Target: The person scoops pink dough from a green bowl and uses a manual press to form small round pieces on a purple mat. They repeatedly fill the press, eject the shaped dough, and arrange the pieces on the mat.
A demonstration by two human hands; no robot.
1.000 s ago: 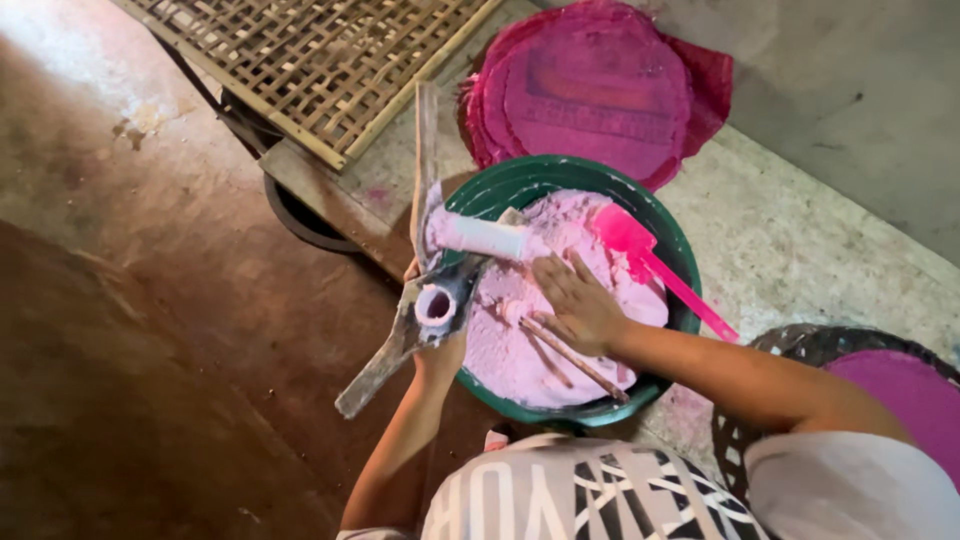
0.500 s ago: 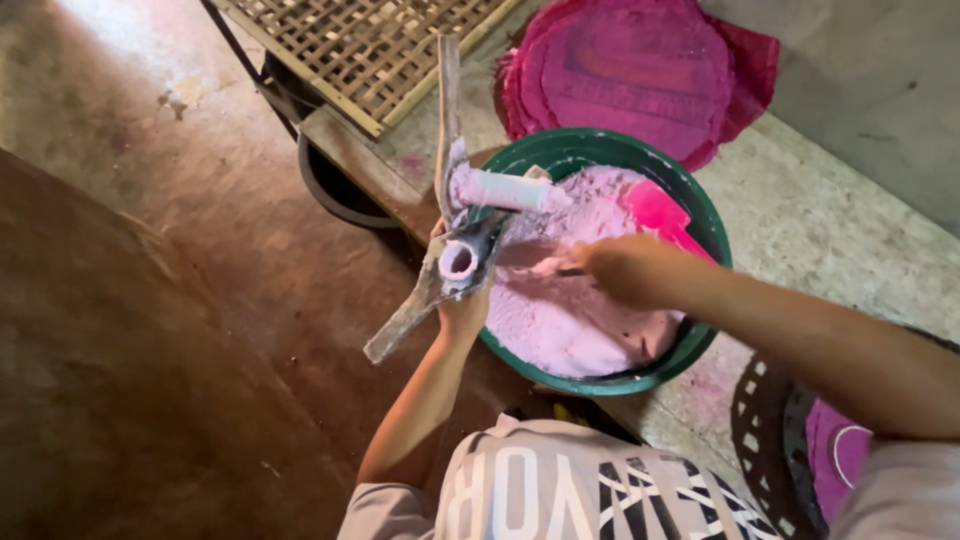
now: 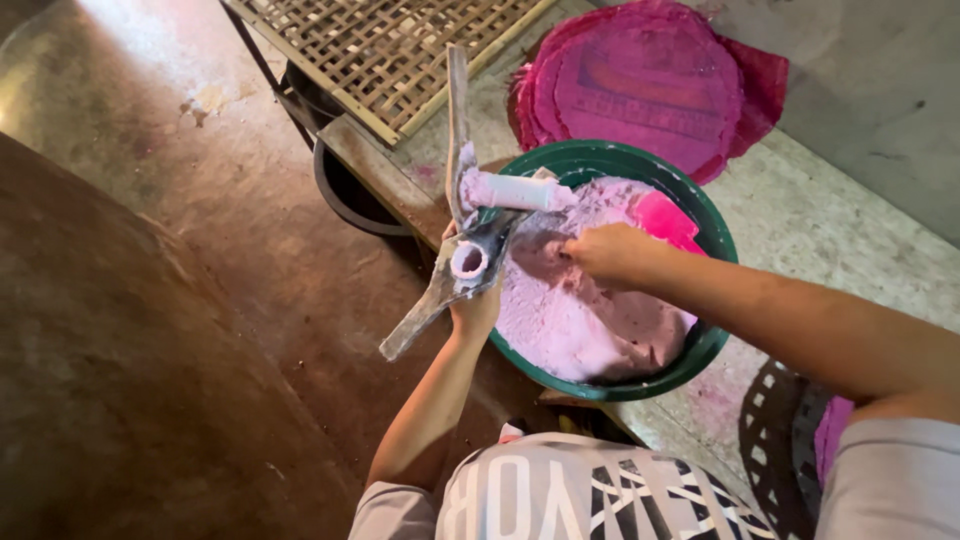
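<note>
Tool (image 3: 470,250) of crossed, pink-caked tubes fills left hand (image 3: 477,305).

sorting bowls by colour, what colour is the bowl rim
Dark green bowl, clearest in the head view.

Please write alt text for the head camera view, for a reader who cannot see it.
A left hand holds a paste-coated tube tool at the rim of a green basin of pink paste, while the right hand reaches into it. A woven tray lies behind.

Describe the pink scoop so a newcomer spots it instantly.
Find the round green basin full of pale pink paste. At its far right rim, just beyond the right hand, lies the scoop: flat plastic, far brighter pink than the paste around it.
</note>
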